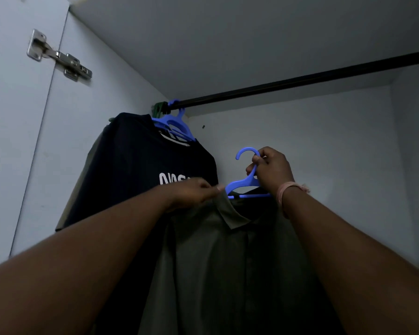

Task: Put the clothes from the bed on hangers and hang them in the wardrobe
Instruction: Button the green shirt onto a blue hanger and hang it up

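An olive-green collared shirt point(215, 257) hangs on a blue plastic hanger point(243, 183) held up inside the wardrobe, below the black rail point(300, 81). My right hand point(271, 170) grips the hanger's neck just under its hook. My left hand point(194, 192) pinches the shirt's fabric at the left shoulder beside the collar. The hook is off the rail. A black T-shirt with white lettering point(140, 165) hangs on another blue hanger point(177, 126) at the rail's left end.
The wardrobe's left wall point(87, 131) and its open door with a metal hinge point(58, 55) stand on the left. A green hanger point(159, 108) sits behind the blue one on the rail. The rail runs bare to the right, under the wardrobe ceiling point(228, 44).
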### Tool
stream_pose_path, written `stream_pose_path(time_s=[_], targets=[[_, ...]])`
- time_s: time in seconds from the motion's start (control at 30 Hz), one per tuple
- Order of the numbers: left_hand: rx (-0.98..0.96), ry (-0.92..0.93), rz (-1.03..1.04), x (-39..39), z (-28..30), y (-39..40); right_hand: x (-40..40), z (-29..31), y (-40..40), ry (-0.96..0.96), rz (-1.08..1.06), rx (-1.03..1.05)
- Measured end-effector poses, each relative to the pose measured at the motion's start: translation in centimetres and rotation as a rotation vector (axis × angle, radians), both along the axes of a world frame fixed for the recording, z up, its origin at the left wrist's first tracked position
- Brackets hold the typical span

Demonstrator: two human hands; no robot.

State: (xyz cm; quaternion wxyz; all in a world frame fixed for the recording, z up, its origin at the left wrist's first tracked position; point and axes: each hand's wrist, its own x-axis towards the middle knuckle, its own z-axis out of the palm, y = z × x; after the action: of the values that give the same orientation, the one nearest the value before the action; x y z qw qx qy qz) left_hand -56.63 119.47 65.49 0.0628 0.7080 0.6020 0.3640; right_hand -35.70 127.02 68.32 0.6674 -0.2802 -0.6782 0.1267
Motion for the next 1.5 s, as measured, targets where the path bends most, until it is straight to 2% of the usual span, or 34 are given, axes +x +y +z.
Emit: stream_pose_path(time_s=[0.03,0.1,0.2,0.3,0.4,0.57,0.7,0.77,0.83,0.87,0.97,1.07,1.17,1.27,1.33,1.5], targets=[[-0.038,0.118,0.011,0.1,-0.2,0.4,-0.9,0.3,-0.1,-0.007,0.015,0.024],[0.029,0.166,-0.012,0.5,0.0,1.5,-2.3,1.0,-0.2,-0.026,0.018,0.063],[0.247,-0.005,-0.064,-0.2,1.0,3.3,-3.0,2.6,0.1,-0.016,0.012,0.086],[0.424,-0.182,0.008,-1.5,1.9,4.1,-2.5,3.5,0.7,-0.061,-0.081,0.138],[0.518,-0.248,0.074,-2.1,2.2,4.1,-2.2,3.0,1.3,-0.233,-0.294,0.126],[0.600,-0.300,0.086,-4.0,3.7,4.1,-0.8,-0.2,4.4,-0.504,-0.570,-0.018],[0.625,-0.198,0.081,-5.0,5.0,3.7,1.1,-1.9,7.4,-0.600,-0.671,-0.110],[0.598,-0.170,0.065,-5.4,5.7,3.2,1.4,-1.7,8.9,-0.580,-0.540,-0.095],[0.494,-0.130,0.042,-5.8,6.4,2.4,1.3,-0.9,10.1,-0.526,-0.428,-0.039],[0.421,-0.053,0.085,-6.2,6.8,2.0,1.0,-0.3,10.6,-0.487,-0.404,-0.014],[0.132,0.339,0.348,-7.9,8.0,0.3,0.3,1.0,12.0,-0.419,-0.345,0.016],[-0.005,0.468,0.485,-9.1,9.6,-1.1,-0.5,2.5,13.8,-0.403,-0.262,-0.039],[0.079,0.510,0.563,-8.5,11.3,-1.1,-1.5,4.1,16.0,-0.397,-0.217,-0.103],[0.293,0.689,0.699,-7.2,12.5,-0.6,-2.3,5.5,17.5,-0.443,-0.221,-0.156],[0.402,0.735,0.757,-6.4,13.1,-0.7,-2.8,6.2,18.4,-0.468,-0.231,-0.173],[0.444,0.773,0.879,-4.6,16.6,-1.8,-4.5,9.0,19.3,-0.471,-0.221,-0.174]])
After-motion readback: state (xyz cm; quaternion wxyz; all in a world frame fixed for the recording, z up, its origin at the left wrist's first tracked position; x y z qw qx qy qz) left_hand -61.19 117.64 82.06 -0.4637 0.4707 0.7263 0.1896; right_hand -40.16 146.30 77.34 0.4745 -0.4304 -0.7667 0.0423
